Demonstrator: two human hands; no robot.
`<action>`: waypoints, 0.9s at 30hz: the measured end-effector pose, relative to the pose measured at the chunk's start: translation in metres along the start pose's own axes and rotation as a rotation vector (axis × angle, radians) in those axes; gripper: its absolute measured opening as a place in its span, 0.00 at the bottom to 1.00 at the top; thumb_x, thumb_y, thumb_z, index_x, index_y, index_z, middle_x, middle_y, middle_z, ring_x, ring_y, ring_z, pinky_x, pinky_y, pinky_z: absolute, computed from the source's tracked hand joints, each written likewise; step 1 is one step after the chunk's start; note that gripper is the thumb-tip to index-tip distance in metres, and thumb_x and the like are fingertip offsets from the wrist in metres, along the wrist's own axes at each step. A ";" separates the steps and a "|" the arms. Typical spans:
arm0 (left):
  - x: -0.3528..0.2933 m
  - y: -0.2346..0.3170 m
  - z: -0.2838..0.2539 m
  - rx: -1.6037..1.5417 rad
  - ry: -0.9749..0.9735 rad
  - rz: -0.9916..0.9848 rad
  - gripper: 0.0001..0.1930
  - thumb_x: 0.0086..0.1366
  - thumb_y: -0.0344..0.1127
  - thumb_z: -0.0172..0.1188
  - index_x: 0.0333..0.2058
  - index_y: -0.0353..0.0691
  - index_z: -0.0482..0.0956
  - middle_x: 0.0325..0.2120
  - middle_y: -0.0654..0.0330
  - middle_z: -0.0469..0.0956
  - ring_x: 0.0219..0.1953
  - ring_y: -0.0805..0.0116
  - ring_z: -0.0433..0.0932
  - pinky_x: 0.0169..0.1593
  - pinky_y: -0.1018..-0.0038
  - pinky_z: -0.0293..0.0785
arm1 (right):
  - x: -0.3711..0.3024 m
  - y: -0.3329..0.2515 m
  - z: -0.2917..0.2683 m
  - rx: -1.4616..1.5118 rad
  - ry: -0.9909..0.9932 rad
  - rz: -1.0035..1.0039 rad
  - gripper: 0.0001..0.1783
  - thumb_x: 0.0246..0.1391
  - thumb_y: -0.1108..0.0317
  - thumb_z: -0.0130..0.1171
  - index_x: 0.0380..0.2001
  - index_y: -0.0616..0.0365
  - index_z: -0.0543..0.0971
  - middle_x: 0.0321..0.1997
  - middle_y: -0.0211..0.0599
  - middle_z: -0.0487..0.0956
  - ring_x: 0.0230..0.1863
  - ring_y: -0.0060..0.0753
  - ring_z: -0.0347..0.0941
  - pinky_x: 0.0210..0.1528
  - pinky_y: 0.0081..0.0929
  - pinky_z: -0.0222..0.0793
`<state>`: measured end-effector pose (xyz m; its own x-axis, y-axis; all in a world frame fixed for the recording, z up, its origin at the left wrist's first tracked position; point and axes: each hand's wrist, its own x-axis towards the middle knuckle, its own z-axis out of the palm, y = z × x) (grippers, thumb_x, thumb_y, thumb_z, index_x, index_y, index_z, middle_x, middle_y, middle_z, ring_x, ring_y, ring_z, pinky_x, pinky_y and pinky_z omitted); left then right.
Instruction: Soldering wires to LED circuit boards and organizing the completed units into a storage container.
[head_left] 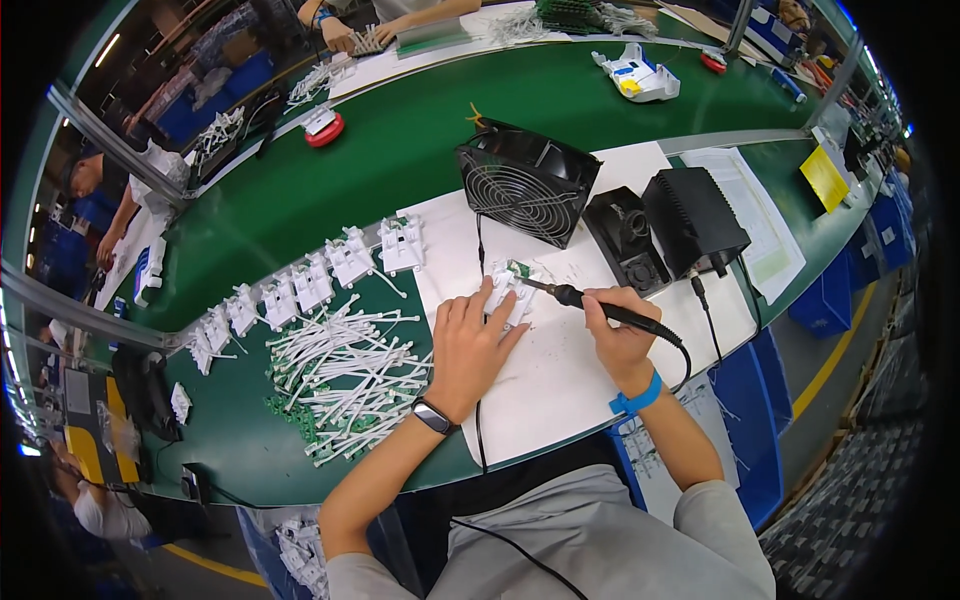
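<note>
My right hand [622, 335] is closed around a black soldering iron [585, 300], its cable looping down past the wrist. The iron's metal tip reaches a small green circuit board [521, 269] set on a white plastic part [512, 302] on the white work sheet. With fingers spread, my left hand [470, 345] lies flat, fingertips touching that white part and steadying it against the sheet. Left of this hand lies a heap of white wire leads with green boards [345, 365]. Behind the heap runs a row of similar white parts [312, 283].
A black fan [530, 180] with a wire grille stands beyond my hands. To its right are a soldering iron stand [627, 240] and a black box-shaped unit [695, 220]. Past them runs a green conveyor belt [400, 130]. Blue bins [825, 300] stand at right; co-workers' hands are across.
</note>
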<state>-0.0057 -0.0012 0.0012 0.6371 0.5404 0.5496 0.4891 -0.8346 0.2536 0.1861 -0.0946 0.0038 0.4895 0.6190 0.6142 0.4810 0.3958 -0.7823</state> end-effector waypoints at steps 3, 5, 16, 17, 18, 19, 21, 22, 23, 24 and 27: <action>0.001 0.001 0.000 0.011 0.004 -0.009 0.22 0.54 0.41 0.72 0.48 0.42 0.83 0.51 0.51 0.78 0.41 0.58 0.75 0.47 0.66 0.68 | 0.001 0.000 0.002 -0.053 -0.046 -0.016 0.05 0.51 0.79 0.69 0.32 0.63 0.81 0.24 0.37 0.82 0.21 0.20 0.74 0.24 0.16 0.67; 0.001 0.002 0.000 0.011 0.003 -0.021 0.22 0.54 0.41 0.72 0.48 0.42 0.83 0.51 0.51 0.78 0.41 0.58 0.75 0.47 0.66 0.68 | 0.002 0.001 0.005 -0.074 -0.060 -0.014 0.06 0.51 0.79 0.69 0.32 0.64 0.81 0.24 0.37 0.82 0.20 0.21 0.75 0.24 0.16 0.67; -0.002 0.002 -0.001 -0.030 0.000 -0.047 0.22 0.54 0.41 0.71 0.47 0.41 0.84 0.51 0.51 0.78 0.43 0.58 0.75 0.47 0.66 0.69 | 0.001 0.004 0.011 -0.074 -0.079 0.089 0.06 0.53 0.77 0.69 0.34 0.64 0.82 0.28 0.40 0.84 0.24 0.21 0.76 0.25 0.17 0.67; -0.002 0.003 0.000 -0.030 0.002 -0.048 0.22 0.54 0.41 0.71 0.47 0.41 0.84 0.51 0.51 0.78 0.43 0.58 0.75 0.47 0.66 0.69 | 0.001 0.003 0.011 -0.073 -0.081 0.088 0.06 0.53 0.77 0.69 0.34 0.64 0.82 0.28 0.40 0.84 0.24 0.21 0.76 0.25 0.17 0.67; -0.002 0.003 0.000 -0.034 0.001 -0.051 0.22 0.54 0.41 0.72 0.47 0.41 0.84 0.51 0.51 0.78 0.43 0.58 0.75 0.47 0.66 0.70 | 0.001 0.002 0.011 -0.075 -0.085 0.098 0.06 0.53 0.77 0.69 0.34 0.64 0.82 0.28 0.40 0.84 0.24 0.21 0.76 0.26 0.17 0.68; -0.002 0.003 0.001 -0.038 -0.001 -0.055 0.22 0.54 0.41 0.72 0.47 0.41 0.84 0.51 0.51 0.78 0.44 0.58 0.75 0.48 0.65 0.70 | 0.001 0.001 0.011 -0.078 -0.089 0.109 0.06 0.53 0.77 0.68 0.34 0.64 0.82 0.27 0.39 0.84 0.24 0.21 0.77 0.26 0.17 0.68; -0.002 0.003 0.001 -0.042 0.004 -0.057 0.22 0.54 0.41 0.72 0.47 0.41 0.84 0.51 0.50 0.78 0.44 0.58 0.75 0.48 0.65 0.70 | 0.001 -0.001 0.011 -0.121 -0.094 0.082 0.05 0.54 0.77 0.68 0.34 0.63 0.82 0.27 0.39 0.84 0.23 0.22 0.77 0.26 0.17 0.68; -0.002 0.003 0.002 -0.049 0.006 -0.058 0.22 0.54 0.41 0.72 0.47 0.41 0.84 0.51 0.50 0.78 0.44 0.58 0.75 0.48 0.65 0.70 | 0.000 -0.002 0.010 -0.165 -0.097 0.056 0.05 0.54 0.76 0.68 0.34 0.63 0.82 0.26 0.39 0.84 0.23 0.22 0.77 0.26 0.17 0.68; -0.002 0.002 0.002 -0.045 0.009 -0.060 0.22 0.54 0.41 0.72 0.47 0.41 0.84 0.51 0.50 0.78 0.44 0.58 0.75 0.48 0.65 0.70 | 0.000 -0.003 0.010 -0.162 -0.099 0.054 0.05 0.54 0.76 0.68 0.34 0.63 0.82 0.26 0.39 0.84 0.23 0.22 0.77 0.26 0.17 0.68; -0.002 0.002 0.003 -0.046 0.013 -0.055 0.22 0.54 0.41 0.72 0.47 0.41 0.84 0.51 0.50 0.77 0.44 0.58 0.75 0.48 0.65 0.70 | 0.000 -0.004 0.010 -0.154 -0.096 0.072 0.05 0.55 0.76 0.67 0.34 0.63 0.82 0.26 0.38 0.83 0.23 0.22 0.77 0.26 0.17 0.68; -0.004 -0.001 0.001 -0.041 0.015 -0.061 0.22 0.54 0.41 0.71 0.47 0.41 0.84 0.52 0.50 0.77 0.44 0.57 0.75 0.48 0.65 0.70 | 0.002 -0.005 0.016 -0.131 -0.093 0.085 0.03 0.56 0.77 0.65 0.33 0.63 0.80 0.23 0.35 0.81 0.22 0.20 0.76 0.25 0.17 0.67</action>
<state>-0.0076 -0.0027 -0.0021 0.5978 0.5885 0.5443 0.5017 -0.8042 0.3186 0.1728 -0.0849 0.0076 0.4662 0.7086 0.5296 0.5347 0.2512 -0.8069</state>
